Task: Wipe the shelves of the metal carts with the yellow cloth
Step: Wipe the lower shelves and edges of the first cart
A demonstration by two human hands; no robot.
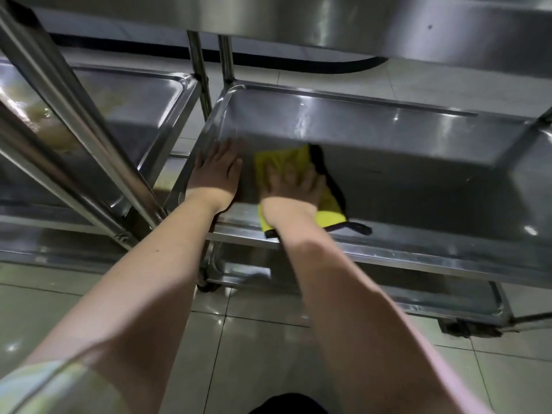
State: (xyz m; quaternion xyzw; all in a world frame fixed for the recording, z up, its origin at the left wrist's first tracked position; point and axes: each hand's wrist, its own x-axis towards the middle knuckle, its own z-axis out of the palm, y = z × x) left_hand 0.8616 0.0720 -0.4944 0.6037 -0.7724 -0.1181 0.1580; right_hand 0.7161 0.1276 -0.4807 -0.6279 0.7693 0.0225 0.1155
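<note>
two bare forearms reach up from the bottom of the frame over glossy grey floor tiles (pixel 260 339), a pale striped sleeve (pixel 50 386) showing at the lower left corner. right hand (pixel 294 186), fingers spread wide and flat, presses down on the yellow cloth (pixel 325 209), a soft, nappy rectangle edged in dark binding with a small dark loop trailing off its lower right corner. the cloth lies in the left part of the middle shelf (pixel 418 189) of the metal cart (pixel 388 255) at centre frame, a shallow tray of brushed stainless steel with rounded corners and a raised rim. left hand (pixel 218 171) rests open and flat, palm down, on the same shelf just beside the cloth, near the tray's left wall, holding nothing. a second cart (pixel 143 115) stands at the left of the frame, its tray smeared with brownish reflections, with round polished tubes (pixel 74 115) slanting across it.
</note>
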